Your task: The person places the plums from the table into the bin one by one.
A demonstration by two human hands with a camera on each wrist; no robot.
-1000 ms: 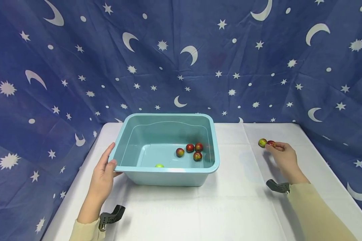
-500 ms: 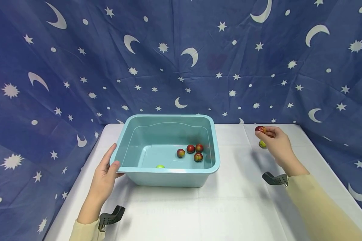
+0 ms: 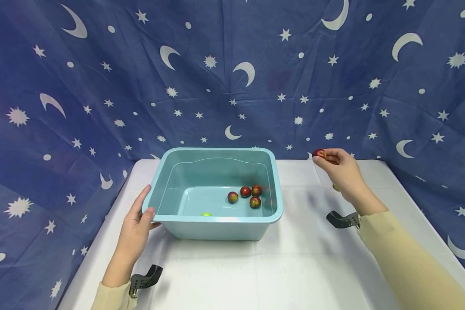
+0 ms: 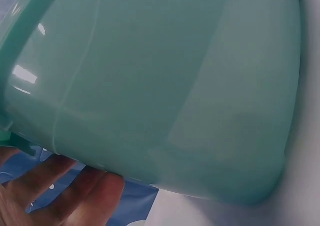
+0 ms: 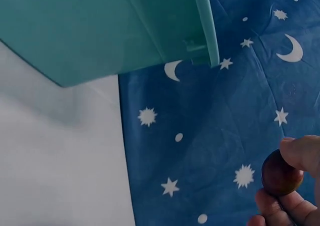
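Observation:
A light blue plastic basin (image 3: 217,218) stands on the white table, and several small red and yellow plums (image 3: 255,202) lie in its right half. The top of a bright green round thing (image 3: 206,214) shows just over its front rim. My left hand (image 3: 134,228) holds the basin's front left corner; in the left wrist view its fingers (image 4: 102,198) lie against the outer wall below the rim. Right of the basin, my right hand (image 3: 342,172) pinches a dark red plum (image 5: 280,175) between thumb and fingers, raised above the table. Behind that hand, another plum (image 3: 336,187) is mostly hidden.
White cloth (image 3: 224,275) covers the table. A blue curtain (image 3: 271,116) with moons and stars hangs behind the table and at both sides. A black camera mount sits on each wrist, the left one (image 3: 145,279) low over the cloth.
My right hand has lifted the red plum from beside the yellow-green one and carried it up and left towards the basin. My left hand has stayed at the basin's corner.

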